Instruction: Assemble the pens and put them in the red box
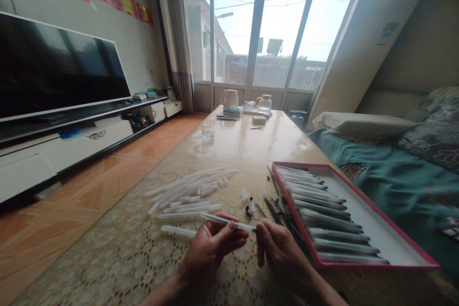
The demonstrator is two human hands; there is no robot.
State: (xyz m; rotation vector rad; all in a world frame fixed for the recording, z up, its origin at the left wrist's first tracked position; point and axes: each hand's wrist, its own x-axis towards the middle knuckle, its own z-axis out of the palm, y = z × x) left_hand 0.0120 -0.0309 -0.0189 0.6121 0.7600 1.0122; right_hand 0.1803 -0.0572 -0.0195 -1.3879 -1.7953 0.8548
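Note:
Between my hands a slim clear-barrelled pen (pixel 229 222) lies nearly level above the table. My left hand (pixel 211 244) is closed around its barrel, thumb on top. At the pen's dark right end, the fingertips of my right hand (pixel 274 244) pinch it. Left of the hands lie several translucent white pen barrels (pixel 190 186) and short caps (pixel 211 185). Just beyond my right hand are dark refills (pixel 274 210) and small black and white pen parts (pixel 250 205). On the right, a pink-rimmed box (pixel 398 244) holds a row of pens (pixel 322 196).
A drinking glass (pixel 207 132) stands farther along the patterned table (pixel 136 229). At the far end are a glass pitcher (pixel 264 102), a pale jug (pixel 230 98) and a small box (pixel 258 119). A sofa (pixel 355 153) runs along the right, a television (pixel 60 69) on the left.

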